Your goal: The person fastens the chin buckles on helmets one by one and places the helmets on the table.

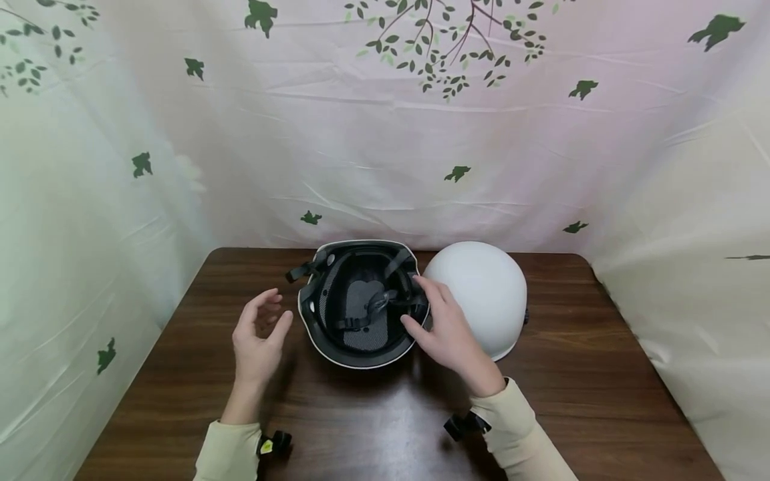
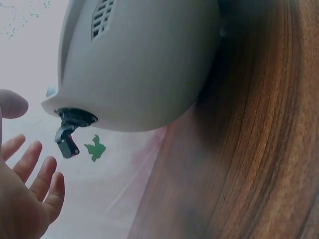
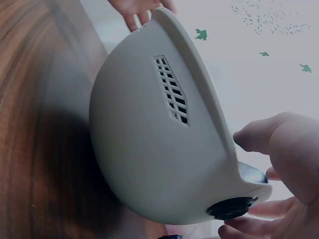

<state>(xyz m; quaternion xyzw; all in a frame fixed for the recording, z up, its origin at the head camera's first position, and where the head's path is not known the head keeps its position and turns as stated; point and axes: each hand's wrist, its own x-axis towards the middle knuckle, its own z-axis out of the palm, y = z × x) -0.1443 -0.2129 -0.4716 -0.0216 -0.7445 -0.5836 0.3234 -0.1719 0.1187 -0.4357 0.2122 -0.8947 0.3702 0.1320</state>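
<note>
An upturned white helmet sits on the table, its black padded inside facing up. Dark straps with buckles lie across the padding. My left hand hovers just off the helmet's left side, fingers loosely bent and holding nothing. At the right rim is my right hand, its thumb beside the rim edge. The right wrist view has its fingers near a black round fitting on the shell; firm contact cannot be made out. A vent grille marks the shell's side.
A second white helmet rests dome up, close to the right of the upturned one and beyond my right hand. The brown wooden table ends at a patterned cloth backdrop, with cloth on both sides too.
</note>
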